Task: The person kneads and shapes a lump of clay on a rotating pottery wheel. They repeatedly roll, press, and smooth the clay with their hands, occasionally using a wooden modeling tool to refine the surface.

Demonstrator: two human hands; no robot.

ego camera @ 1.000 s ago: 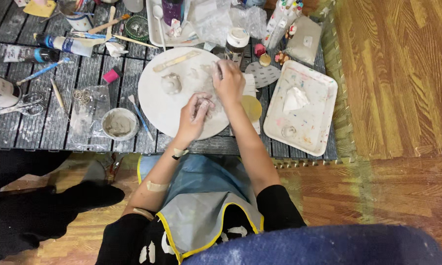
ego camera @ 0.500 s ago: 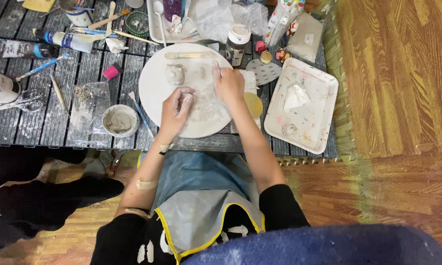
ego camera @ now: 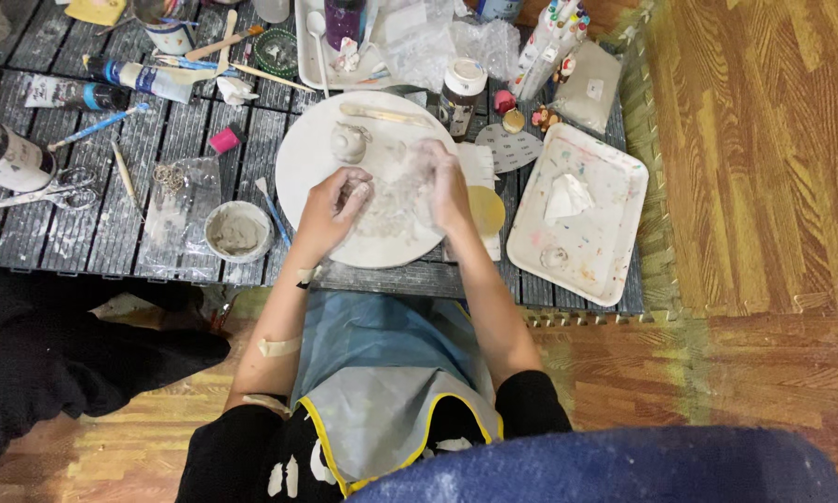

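A round white board (ego camera: pixel 298 158) lies on the dark slatted table, smeared with pale clay. My left hand (ego camera: pixel 331 212) rests on the board's left-middle part, fingers curled over a small lump of white clay. Over the board's right part, my right hand (ego camera: pixel 445 184) is dusted white, fingers bent against clay residue; what it grips is hidden. A small round clay piece (ego camera: pixel 349 142) stands near the board's top. A thin wooden tool (ego camera: pixel 382 115) lies along the top rim.
A small bowl of grey slip (ego camera: pixel 237 231) and a blue brush (ego camera: pixel 272 209) sit left of the board. A white paint-stained tray (ego camera: pixel 582 212) with a crumpled tissue lies right. Scissors (ego camera: pixel 42 196), paint tubes, jars and brushes crowd the back. A yellow sponge disc (ego camera: pixel 486 207) is beside my right hand.
Both hands have shifted on the board: the left hand drew back toward the board's left-middle, and the right hand stayed on its right part, still working the clay.
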